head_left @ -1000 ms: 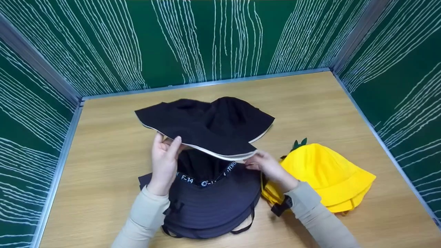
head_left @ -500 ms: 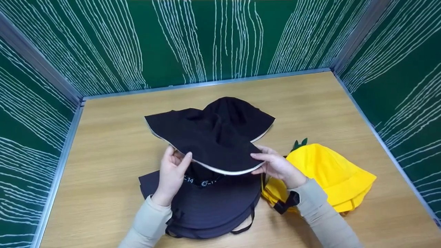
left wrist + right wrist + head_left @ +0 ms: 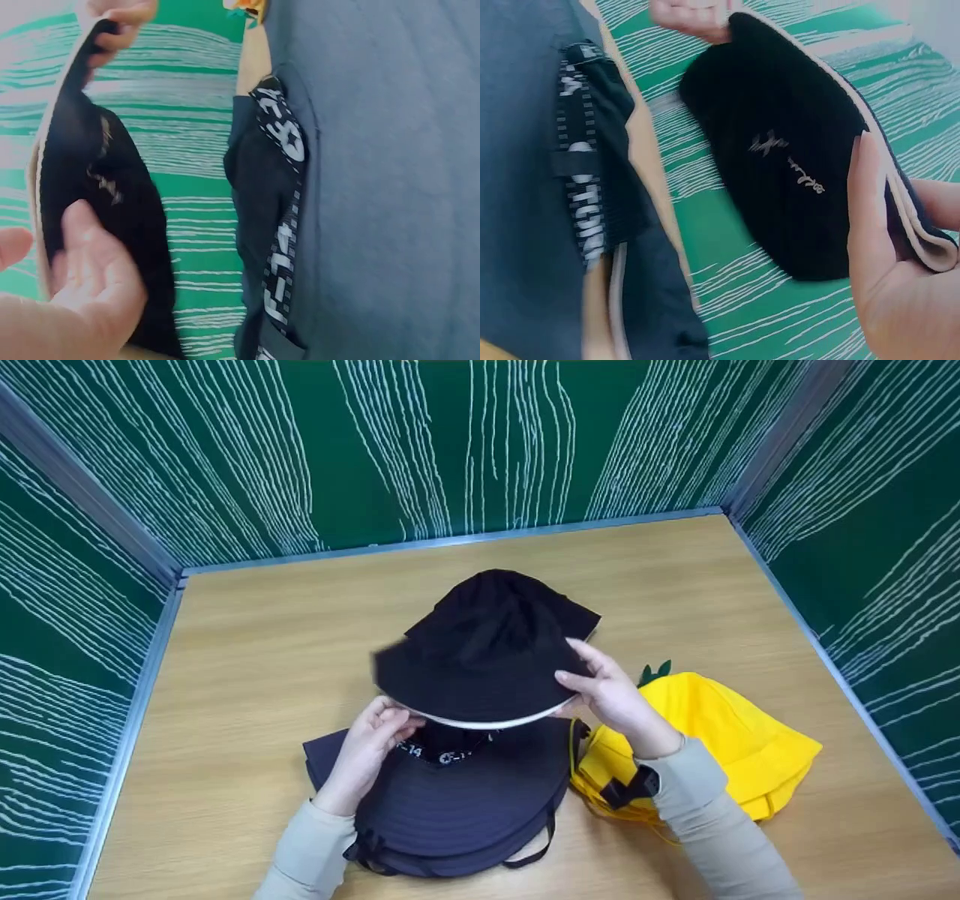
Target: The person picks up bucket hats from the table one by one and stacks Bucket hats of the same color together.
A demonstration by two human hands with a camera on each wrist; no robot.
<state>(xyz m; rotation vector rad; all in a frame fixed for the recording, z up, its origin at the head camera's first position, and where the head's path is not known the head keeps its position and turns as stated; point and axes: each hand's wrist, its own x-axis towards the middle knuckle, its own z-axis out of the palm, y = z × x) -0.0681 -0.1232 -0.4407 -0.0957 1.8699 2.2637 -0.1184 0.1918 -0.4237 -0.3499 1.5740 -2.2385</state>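
Both hands hold a black bucket hat point(image 3: 484, 679) by its pale-edged brim, in the air with the crown up. The left hand point(image 3: 367, 750) pinches the brim at its front left. At the right side the right hand point(image 3: 619, 705) grips it, thumb above and fingers beneath. The right wrist view shows light embroidery inside the held hat point(image 3: 772, 150). Directly below lie stacked dark grey wide-brimmed hats point(image 3: 465, 817), with a white-lettered band point(image 3: 285, 225) around the opening. Another black hat point(image 3: 491, 585) sits behind, partly hidden by the held one.
Yellow bucket hats point(image 3: 727, 742) with a green leaf trim point(image 3: 656, 673) lie on the right, close to the right forearm. A black strap point(image 3: 536, 855) loops out from the grey stack. Green panels point(image 3: 525, 450) with white lines enclose the wooden table point(image 3: 247, 660).
The held black hat has swung right and its brim has rounded out. The right hand has risen slightly and now grips the brim's side. The grey and yellow hats stay in place.
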